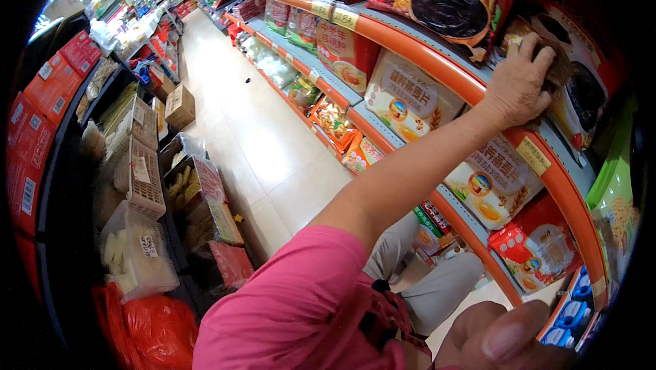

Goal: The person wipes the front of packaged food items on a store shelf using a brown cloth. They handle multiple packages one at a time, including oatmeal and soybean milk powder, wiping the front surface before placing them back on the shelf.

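Note:
My left arm in a pink sleeve stretches up to the upper shelf at the right. There my left hand (523,86) is closed on a brown, cloth-like piece (560,68), whose exact kind is unclear. A red bag picturing a dark food (451,8) stands just left of the hand; another red-and-white bag (584,73) stands to its right. Near the lower edge my right hand (499,336) shows close up, with thumb and fingers drawn together. Whatever it may hold is hidden.
Orange-edged shelves (424,32) carry cereal packages (410,93) along the right. On the left stand baskets (145,179), a clear plastic tub (137,254), red boxes (51,97) and a red plastic bag (157,329). A cardboard box (180,107) sits on the tiled aisle floor (225,117).

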Tool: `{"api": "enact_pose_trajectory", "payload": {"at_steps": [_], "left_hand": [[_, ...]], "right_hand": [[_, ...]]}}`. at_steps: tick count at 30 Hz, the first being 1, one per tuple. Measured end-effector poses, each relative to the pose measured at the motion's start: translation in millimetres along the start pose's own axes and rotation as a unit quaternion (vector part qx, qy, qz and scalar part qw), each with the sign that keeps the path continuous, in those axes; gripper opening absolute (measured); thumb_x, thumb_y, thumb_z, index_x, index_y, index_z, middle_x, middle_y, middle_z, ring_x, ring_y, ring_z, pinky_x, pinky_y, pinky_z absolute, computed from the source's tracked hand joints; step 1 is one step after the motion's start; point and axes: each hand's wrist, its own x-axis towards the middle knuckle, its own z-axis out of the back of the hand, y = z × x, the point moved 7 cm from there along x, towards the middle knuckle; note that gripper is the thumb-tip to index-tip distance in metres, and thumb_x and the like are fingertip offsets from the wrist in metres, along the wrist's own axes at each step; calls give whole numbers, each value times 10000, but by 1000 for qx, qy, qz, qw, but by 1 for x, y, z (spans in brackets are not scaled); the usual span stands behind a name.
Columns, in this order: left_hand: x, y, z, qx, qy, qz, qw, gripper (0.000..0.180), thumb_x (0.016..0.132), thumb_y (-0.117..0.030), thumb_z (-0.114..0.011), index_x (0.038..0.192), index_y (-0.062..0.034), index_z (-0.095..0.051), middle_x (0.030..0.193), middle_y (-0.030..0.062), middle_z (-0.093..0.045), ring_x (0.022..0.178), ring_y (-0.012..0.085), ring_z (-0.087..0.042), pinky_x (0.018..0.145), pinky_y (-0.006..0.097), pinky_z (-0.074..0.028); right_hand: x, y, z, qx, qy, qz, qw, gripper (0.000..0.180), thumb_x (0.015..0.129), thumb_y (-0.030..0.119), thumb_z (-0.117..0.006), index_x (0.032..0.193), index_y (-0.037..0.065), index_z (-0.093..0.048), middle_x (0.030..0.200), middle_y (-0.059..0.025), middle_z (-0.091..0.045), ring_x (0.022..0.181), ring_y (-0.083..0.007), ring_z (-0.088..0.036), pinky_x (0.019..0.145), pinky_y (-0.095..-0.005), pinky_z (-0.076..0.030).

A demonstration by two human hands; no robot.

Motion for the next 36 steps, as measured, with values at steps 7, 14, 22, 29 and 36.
{"api": "enact_pose_trajectory", "payload": {"at_steps": [7,14,22,29,36], "left_hand": [[2,-6,-6,8,-5,-32,999,485,612,-161,-603,1058,-90,-425,1068,139,-404,964,345,-440,762,415,-439],[1,-4,1,10,13,-6,1000,478,623,-157,-590,1063,-90,-418,1070,125,-399,981,337,-434,739,420,-452],[0,-2,1,5,42,17,999,503,617,-147,-594,1083,-84,-415,1104,133,-385,1003,348,-427,773,414,-441],[0,-1,2,-1,33,10,999,503,621,-146,-594,1086,-76,-418,1116,143,-384,1019,351,-423,801,409,-426],[0,-3,4,-16,22,-5,1000,522,603,-145,-611,1078,-71,-408,1124,151,-380,1003,352,-430,825,397,-410]], "right_hand": [[2,-1,-13,-27,-7,16,999,278,852,357,-402,852,223,-645,1038,-17,-520,1028,-184,-424,909,-431,-287],[8,-5,-18,-25,5,17,1000,310,860,378,-379,866,227,-650,1057,-25,-511,1041,-181,-417,923,-431,-268],[9,-5,-23,-19,17,15,1000,348,869,402,-352,882,231,-655,1080,-35,-502,1056,-178,-410,940,-432,-245],[14,-5,-26,-17,41,-8,999,380,877,422,-329,897,235,-659,1100,-44,-493,1070,-175,-403,954,-432,-226],[28,-11,-40,26,81,6,996,454,884,471,-276,910,244,-668,1138,-67,-468,1100,-179,-369,976,-422,-175]]}}
